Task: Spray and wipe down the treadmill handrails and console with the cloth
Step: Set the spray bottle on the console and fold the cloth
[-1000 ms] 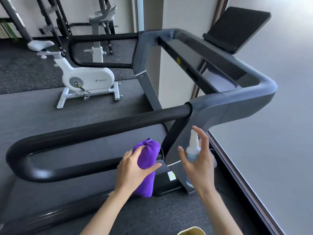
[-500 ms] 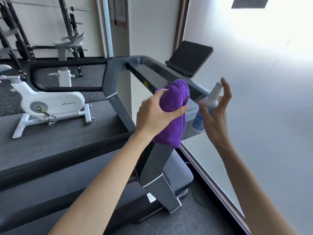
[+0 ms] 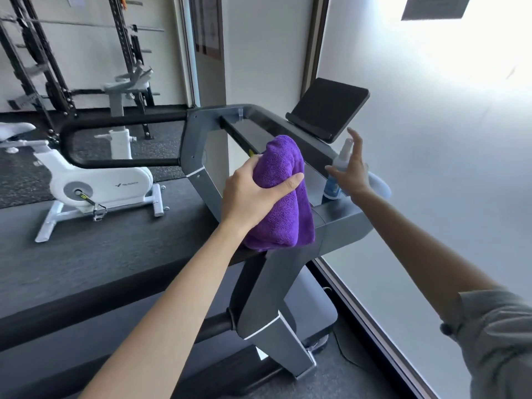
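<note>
My left hand (image 3: 253, 194) grips a folded purple cloth (image 3: 283, 203) and holds it against the near corner of the grey treadmill frame (image 3: 339, 223). My right hand (image 3: 352, 171) holds a small spray bottle (image 3: 338, 168) with a white nozzle and a blue label, index finger raised over the nozzle. The bottle is above the right side of the console (image 3: 259, 131). A black tablet-like screen (image 3: 328, 106) stands on the console's far right. The far handrail (image 3: 121, 122) is a black loop at left. The near black handrail (image 3: 86, 295) runs under my left forearm.
A white exercise bike (image 3: 98, 185) stands on the dark floor to the left. Black weight racks (image 3: 43, 59) line the back wall. A frosted glass wall (image 3: 431, 182) runs close along the treadmill's right side. A cable (image 3: 345, 349) lies on the floor by the treadmill base.
Both hands have risen from low beside the treadmill upright to console height. The cloth now sits on the frame corner and the bottle is farther forward over the console.
</note>
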Available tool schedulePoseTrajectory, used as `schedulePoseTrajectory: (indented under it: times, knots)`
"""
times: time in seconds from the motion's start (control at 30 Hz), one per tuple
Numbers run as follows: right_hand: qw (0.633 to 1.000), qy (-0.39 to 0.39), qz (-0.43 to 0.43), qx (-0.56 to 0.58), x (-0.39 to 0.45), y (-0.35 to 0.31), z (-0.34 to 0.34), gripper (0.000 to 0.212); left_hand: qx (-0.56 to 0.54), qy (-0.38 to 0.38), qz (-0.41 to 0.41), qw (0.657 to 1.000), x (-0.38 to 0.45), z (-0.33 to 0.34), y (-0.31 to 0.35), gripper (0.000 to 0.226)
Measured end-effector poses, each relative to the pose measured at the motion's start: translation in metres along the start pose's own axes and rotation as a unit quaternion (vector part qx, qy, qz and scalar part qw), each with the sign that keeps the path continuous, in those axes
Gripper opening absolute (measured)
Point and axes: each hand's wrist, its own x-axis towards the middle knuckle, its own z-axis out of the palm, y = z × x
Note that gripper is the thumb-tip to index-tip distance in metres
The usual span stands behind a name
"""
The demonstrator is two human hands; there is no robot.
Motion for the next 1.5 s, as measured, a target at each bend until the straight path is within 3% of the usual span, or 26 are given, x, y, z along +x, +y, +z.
schedulePoseTrajectory:
  times: [0.33,0.43,0.5,0.57,0.67,0.8,0.93,1.03,1.1,1.17,1.37,1.5]
  knots:
    - [0.999,-0.009,0.022,-0.023,-0.008,-0.011,-0.002,0.095,-0.079,-0.017,-0.038,0.996,0.004,0.015,0.000,0.045]
    - [0.996,0.070,-0.021,-0.055,-0.029,-0.025,-0.012,0.081,-0.149,-0.034,-0.069,0.986,0.004,0.014,0.000,0.039]
    - [0.995,0.080,-0.034,0.043,-0.050,-0.039,-0.022,0.064,-0.183,-0.046,-0.076,0.979,0.003,0.015,0.001,0.034]
    - [0.980,-0.036,0.000,0.194,-0.070,-0.053,-0.036,0.049,-0.206,-0.067,-0.075,0.973,0.003,0.018,0.007,0.035]
    - [0.942,-0.234,0.033,0.240,-0.090,-0.064,-0.054,0.054,-0.269,-0.086,-0.083,0.956,0.001,0.027,0.021,0.049]
    - [0.931,-0.283,0.069,0.220,-0.113,-0.066,-0.070,0.044,-0.352,-0.120,-0.088,0.924,-0.008,0.035,0.038,0.048]
    - [0.941,-0.221,0.123,0.223,-0.149,-0.067,-0.084,0.027,-0.379,-0.231,-0.110,0.889,-0.022,0.040,0.042,0.030]
    - [0.908,-0.182,0.174,0.334,-0.187,-0.072,-0.084,0.035,-0.412,-0.302,-0.152,0.846,-0.037,0.045,0.045,0.031]
    - [0.892,-0.138,0.203,0.380,-0.216,-0.077,-0.081,0.034,-0.390,-0.339,-0.172,0.839,-0.052,0.052,0.046,0.040]
    - [0.888,-0.091,0.229,0.388,-0.247,-0.078,-0.079,0.032,-0.360,-0.384,-0.180,0.831,-0.069,0.061,0.044,0.034]
    - [0.896,0.089,0.310,0.304,-0.328,-0.075,-0.098,0.037,-0.301,-0.521,-0.233,0.764,-0.126,0.100,0.032,0.031]
    - [0.890,0.146,0.378,0.208,-0.376,-0.063,-0.125,0.034,-0.267,-0.565,-0.288,0.726,-0.168,0.124,0.023,0.036]
